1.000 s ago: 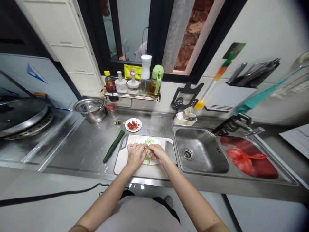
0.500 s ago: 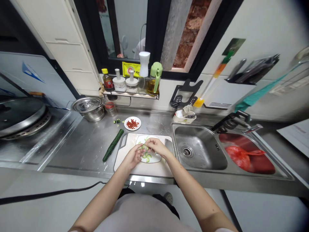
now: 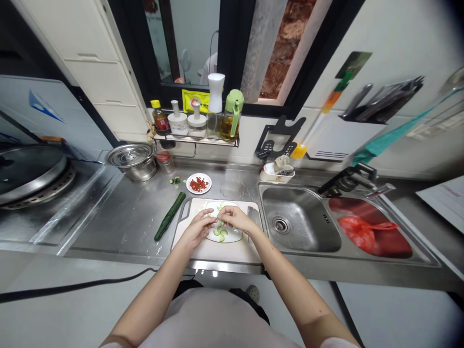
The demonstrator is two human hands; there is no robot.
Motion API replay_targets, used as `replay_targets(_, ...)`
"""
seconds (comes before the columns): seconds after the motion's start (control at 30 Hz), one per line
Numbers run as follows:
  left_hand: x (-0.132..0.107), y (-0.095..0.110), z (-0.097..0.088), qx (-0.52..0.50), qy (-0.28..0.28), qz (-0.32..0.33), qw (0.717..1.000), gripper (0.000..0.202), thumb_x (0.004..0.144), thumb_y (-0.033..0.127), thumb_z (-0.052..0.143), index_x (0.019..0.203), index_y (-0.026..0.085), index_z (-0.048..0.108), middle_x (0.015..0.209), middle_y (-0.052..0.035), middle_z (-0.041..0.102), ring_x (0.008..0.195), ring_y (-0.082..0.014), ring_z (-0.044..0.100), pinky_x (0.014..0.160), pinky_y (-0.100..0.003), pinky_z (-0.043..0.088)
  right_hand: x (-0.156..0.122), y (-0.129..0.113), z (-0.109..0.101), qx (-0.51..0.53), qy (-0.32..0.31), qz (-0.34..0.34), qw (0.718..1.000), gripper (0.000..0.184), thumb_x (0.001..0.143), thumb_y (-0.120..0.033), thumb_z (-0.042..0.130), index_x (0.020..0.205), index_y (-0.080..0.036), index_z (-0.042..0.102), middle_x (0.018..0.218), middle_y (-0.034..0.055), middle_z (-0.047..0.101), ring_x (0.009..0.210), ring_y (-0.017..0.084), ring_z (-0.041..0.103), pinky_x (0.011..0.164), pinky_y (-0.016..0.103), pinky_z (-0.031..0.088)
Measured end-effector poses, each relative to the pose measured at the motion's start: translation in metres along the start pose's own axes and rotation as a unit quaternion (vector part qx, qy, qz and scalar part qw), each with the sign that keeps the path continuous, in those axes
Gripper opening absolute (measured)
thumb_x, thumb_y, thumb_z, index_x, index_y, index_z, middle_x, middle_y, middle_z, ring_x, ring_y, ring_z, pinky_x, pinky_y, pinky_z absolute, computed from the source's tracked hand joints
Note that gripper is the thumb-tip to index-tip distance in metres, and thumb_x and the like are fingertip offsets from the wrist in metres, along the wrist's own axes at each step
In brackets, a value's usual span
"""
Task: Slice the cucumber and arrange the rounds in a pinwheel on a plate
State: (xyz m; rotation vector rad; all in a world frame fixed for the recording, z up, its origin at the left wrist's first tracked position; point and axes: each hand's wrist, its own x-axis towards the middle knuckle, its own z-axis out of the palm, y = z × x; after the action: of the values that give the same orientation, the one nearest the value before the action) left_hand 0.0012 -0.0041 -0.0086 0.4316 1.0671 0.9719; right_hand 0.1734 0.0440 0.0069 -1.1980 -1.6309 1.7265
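Observation:
Both my hands hover over a white plate (image 3: 232, 237) that rests on a white cutting board (image 3: 217, 251) near the counter's front edge. Pale green cucumber slices (image 3: 220, 233) lie on the plate. My left hand (image 3: 198, 227) and my right hand (image 3: 232, 217) meet fingertip to fingertip above the plate's far half, both pinched on a cucumber slice. A whole cucumber (image 3: 170, 216) lies on the steel counter just left of the board.
A small dish of chopped red chili (image 3: 198, 184) and cucumber ends (image 3: 176, 181) sit behind the board. A lidded steel pot (image 3: 132, 162) stands at the back left, a condiment shelf (image 3: 195, 140) above. The sink (image 3: 297, 222) is right of the board, a red bag (image 3: 362, 234) beyond it.
My hands moved from the plate's near edge to its far half, uncovering slices on the near side. The camera tilted slightly.

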Motion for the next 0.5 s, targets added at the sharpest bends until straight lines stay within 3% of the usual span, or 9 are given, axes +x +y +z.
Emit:
replay_targets(0.17, 0.004, 0.001, -0.001, 0.066, 0.013, 0.054, 0.996, 0.061, 0.057, 0.023, 0.078, 0.114, 0.020, 0.056, 0.069, 0.0036, 0.065, 0.058, -0.0070, 0.056, 0.049, -0.016, 0.029, 0.002, 0.000, -0.001, -0.013, -0.015, 0.013, 1.000, 0.017, 0.072, -0.033, 0.065, 0.075, -0.016, 0.064, 0.058, -0.0034, 0.060, 0.050, 0.008, 0.054, 0.043, 0.015, 0.031)
replay_targets(0.4, 0.022, -0.004, -0.009, 0.125, -0.007, 0.158, 0.980, 0.056, 0.057, 0.029, 0.077, 0.108, 0.017, 0.055, 0.065, 0.0039, 0.065, 0.063, -0.0111, 0.060, 0.070, -0.024, 0.043, 0.017, 0.005, -0.011, -0.011, -0.063, 0.063, 0.996, 0.014, 0.075, -0.030, 0.066, 0.077, -0.016, 0.063, 0.063, -0.0005, 0.066, 0.054, 0.009, 0.059, 0.043, 0.014, 0.035)
replay_targets(0.5, 0.035, -0.012, -0.016, 0.149, -0.003, 0.186, 0.971, 0.051, 0.058, 0.028, 0.076, 0.103, 0.017, 0.055, 0.063, 0.0046, 0.063, 0.061, -0.0110, 0.060, 0.068, -0.025, 0.043, 0.029, 0.015, -0.013, -0.028, -0.064, 0.086, 0.994, 0.013, 0.075, -0.028, 0.067, 0.077, -0.016, 0.063, 0.059, -0.0018, 0.065, 0.051, 0.009, 0.058, 0.041, 0.015, 0.035)
